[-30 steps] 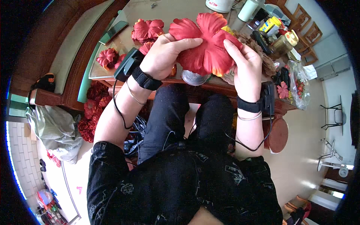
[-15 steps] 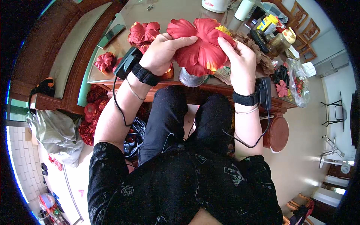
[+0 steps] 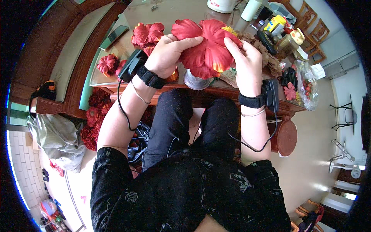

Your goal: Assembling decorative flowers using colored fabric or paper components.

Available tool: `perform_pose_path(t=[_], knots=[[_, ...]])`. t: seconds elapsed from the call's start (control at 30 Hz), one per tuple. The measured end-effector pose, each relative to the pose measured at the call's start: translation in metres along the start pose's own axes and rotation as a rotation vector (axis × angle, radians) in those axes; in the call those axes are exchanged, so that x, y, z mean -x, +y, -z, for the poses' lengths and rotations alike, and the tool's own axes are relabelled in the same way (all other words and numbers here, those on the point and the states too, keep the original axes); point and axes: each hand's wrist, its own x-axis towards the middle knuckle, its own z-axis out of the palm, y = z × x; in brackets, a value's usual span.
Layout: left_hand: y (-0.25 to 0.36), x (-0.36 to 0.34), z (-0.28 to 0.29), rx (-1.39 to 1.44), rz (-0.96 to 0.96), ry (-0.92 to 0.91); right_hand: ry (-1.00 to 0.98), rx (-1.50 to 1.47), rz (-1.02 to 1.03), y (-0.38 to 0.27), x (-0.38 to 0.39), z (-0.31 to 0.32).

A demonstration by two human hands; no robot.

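Note:
Between my two hands, a large red artificial flower (image 3: 210, 52) with broad petals and some yellow-orange edges is held up above the table's front edge. My left hand (image 3: 170, 52) pinches its left petals, the thumb lying on top toward the middle. On the other side my right hand (image 3: 247, 60) grips a right petal between thumb and fingers. The fingers under the petals are partly hidden. Beneath the flower, a silvery metal cup (image 3: 196, 80) shows at the table edge. Other red fabric flowers (image 3: 148, 34) lie just beyond my left hand.
The glass-topped table (image 3: 174, 11) carries a phone (image 3: 114, 37), brown crinkled material (image 3: 272, 63), a yellow container (image 3: 275, 25) and a lidded jar (image 3: 290, 40). At the right corner sits a clear plastic bag (image 3: 309, 87). A round brown stool (image 3: 285, 137) stands below. Dark red flowers (image 3: 94, 121) are heaped at left.
Almost nothing differs. My right hand has shifted very slightly to the left; both hands keep their hold on the red flower.

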Motion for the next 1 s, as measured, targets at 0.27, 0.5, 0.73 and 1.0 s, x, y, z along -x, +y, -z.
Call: perform_pose_path(t=[0.27,0.5,0.73,1.0], knots=[[0.0,-0.001,-0.001,0.01,0.003,-0.005,0.009,0.01,0.006,0.0,-0.001,0.001],[0.0,0.001,-0.004,-0.056,0.005,0.009,-0.001,0.006,0.006,0.005,0.0,0.003],[-0.004,-0.001,0.002,-0.094,0.009,-0.01,-0.008,0.034,-0.043,-0.003,0.003,0.002],[-0.006,-0.001,0.003,-0.072,0.002,0.004,-0.164,-0.101,-0.228,-0.017,0.008,0.011]])
